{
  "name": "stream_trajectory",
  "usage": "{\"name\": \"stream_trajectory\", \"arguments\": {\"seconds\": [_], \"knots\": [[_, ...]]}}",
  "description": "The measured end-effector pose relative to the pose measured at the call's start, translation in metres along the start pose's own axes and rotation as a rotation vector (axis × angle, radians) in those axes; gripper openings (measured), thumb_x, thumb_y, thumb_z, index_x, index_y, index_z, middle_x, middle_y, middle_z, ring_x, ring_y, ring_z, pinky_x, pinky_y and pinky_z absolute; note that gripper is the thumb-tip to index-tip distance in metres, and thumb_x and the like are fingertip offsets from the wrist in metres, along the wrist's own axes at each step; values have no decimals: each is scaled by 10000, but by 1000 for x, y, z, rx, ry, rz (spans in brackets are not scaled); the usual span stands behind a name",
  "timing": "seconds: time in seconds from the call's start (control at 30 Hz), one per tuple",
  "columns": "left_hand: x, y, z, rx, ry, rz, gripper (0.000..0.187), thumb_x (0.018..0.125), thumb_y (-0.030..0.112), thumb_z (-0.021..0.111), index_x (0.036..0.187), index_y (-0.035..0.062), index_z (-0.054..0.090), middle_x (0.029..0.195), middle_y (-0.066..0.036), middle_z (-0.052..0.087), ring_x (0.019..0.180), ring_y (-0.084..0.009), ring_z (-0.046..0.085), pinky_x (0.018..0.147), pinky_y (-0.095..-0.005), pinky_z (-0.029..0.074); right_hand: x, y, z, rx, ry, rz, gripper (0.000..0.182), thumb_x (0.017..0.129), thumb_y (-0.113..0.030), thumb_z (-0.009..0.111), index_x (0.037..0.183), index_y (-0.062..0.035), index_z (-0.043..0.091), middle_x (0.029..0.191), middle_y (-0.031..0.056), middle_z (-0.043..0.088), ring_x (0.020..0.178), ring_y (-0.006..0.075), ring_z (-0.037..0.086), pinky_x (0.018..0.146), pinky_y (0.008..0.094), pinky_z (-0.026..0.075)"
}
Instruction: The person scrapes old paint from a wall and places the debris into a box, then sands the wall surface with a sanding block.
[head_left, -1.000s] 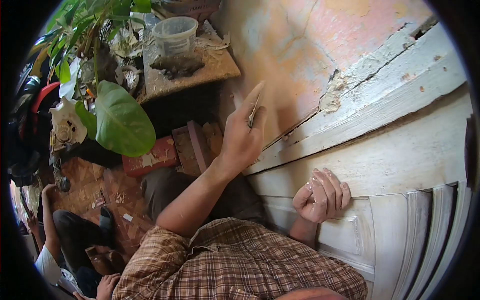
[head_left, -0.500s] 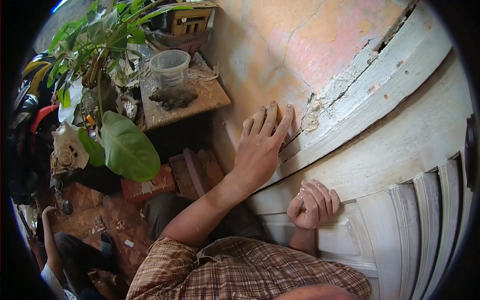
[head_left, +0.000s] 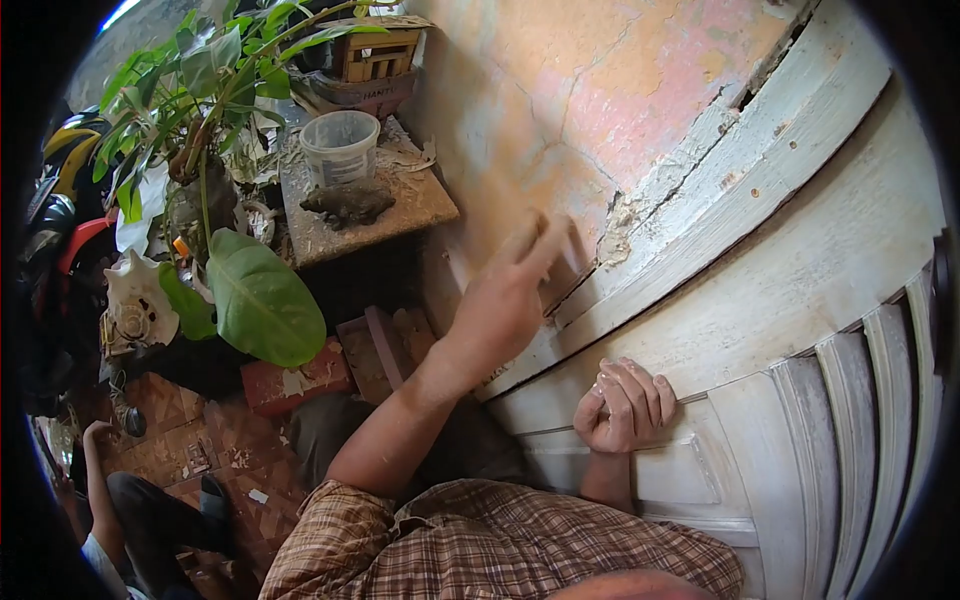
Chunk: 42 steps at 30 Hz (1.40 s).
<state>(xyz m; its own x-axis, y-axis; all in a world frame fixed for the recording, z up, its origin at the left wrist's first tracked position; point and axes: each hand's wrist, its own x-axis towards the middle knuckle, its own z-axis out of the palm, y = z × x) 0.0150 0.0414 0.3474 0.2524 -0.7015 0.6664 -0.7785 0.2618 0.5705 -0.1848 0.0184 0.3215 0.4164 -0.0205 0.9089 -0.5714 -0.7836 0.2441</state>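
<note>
My left hand (head_left: 505, 295) is at the peeling orange and pink wall (head_left: 600, 110), just left of the white wooden door frame (head_left: 740, 185). Its fingers are apart and smeared by motion, and nothing shows in them. Rough filler (head_left: 622, 228) lines the crack between wall and frame, to the right of these fingers. In front of the white panelled door (head_left: 690, 470), my right hand (head_left: 622, 405) is closed with its fingers curled. Pale residue coats its fingertips, and what it holds, if anything, is hidden.
At the left, a small table (head_left: 420, 205) bears a clear plastic tub (head_left: 340, 148) and a dark animal figurine (head_left: 347, 203). A leafy plant (head_left: 262, 300) hangs beside it. Below lies a red box (head_left: 298, 380). Another person's arm (head_left: 103, 490) shows at lower left.
My left hand has shifted slightly left and down along the wall, and its fingers now look blurred. My right hand has stayed almost where it was.
</note>
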Motion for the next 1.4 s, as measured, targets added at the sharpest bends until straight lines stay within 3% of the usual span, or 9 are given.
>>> {"name": "stream_trajectory", "arguments": {"seconds": [0.07,0.17,0.2,0.27,0.3,0.6,0.8,1.2,1.4], "knots": [[-1,-1,-6,-394,118,-257,600,795,-90,491,1384,29,483,1415,-277,445,1295,-443,443,1063,-435,392,0,0,0,-9,4,-4,42,876,-137,559,909,-143,585,896,-13,719,883,158,685,1029,348,344],[-17,-9,8,-444,217,-190,554,849,-109,507,1387,20,481,1359,-243,518,1269,-390,501,1037,-383,415,1,0,-1,-5,-2,-4,37,881,-137,559,907,-142,584,894,-12,719,877,158,687,1031,349,343],[-18,-3,8,-445,215,-196,554,849,-109,507,1387,20,481,1359,-243,518,1269,-390,501,1037,-383,415,1,0,-1,-3,-8,-3,37,881,-137,559,907,-142,584,894,-12,719,877,158,687,1031,349,343],[-18,17,14,-40,304,22,562,838,-126,497,1385,3,477,1363,-238,518,1248,-404,514,1039,-376,416,0,0,-1,-4,-7,-4,36,886,-138,557,907,-142,586,890,-9,720,872,158,688,1030,350,344],[-19,19,23,-274,266,-51,582,802,-127,518,1372,-16,486,1366,-237,516,1256,-403,508,1055,-397,406,0,0,0,-3,-14,-4,36,886,-138,557,907,-142,586,890,-9,720,872,158,688,1030,350,344],[-16,15,48,-116,315,-18,641,732,-113,545,1364,-26,489,1363,-249,516,1279,-388,494,1068,-428,401,5,-1,2,-22,7,14,42,895,-129,551,899,-133,592,847,-1,722,831,167,691,1030,343,336],[-20,14,33,-268,270,-45,634,730,-132,541,1355,-33,496,1350,-249,528,1274,-392,500,1071,-424,402,3,0,2,-10,30,-15,44,892,-127,553,897,-126,596,841,4,722,826,167,689,1027,344,337],[-3,15,46,-80,384,99,649,718,-81,608,1355,-32,492,1360,-235,524,1276,-379,507,1045,-430,435,3,-1,1,-11,2,3,50,884,-126,552,908,-126,596,844,5,722,823,169,687,1023,352,341],[-5,14,36,-141,316,81,658,715,-80,605,1360,-19,490,1356,-232,526,1261,-385,515,1015,-434,459,1,0,1,-8,31,-6,48,891,-132,542,899,-128,590,849,5,721,819,174,690,1019,352,344]]}}
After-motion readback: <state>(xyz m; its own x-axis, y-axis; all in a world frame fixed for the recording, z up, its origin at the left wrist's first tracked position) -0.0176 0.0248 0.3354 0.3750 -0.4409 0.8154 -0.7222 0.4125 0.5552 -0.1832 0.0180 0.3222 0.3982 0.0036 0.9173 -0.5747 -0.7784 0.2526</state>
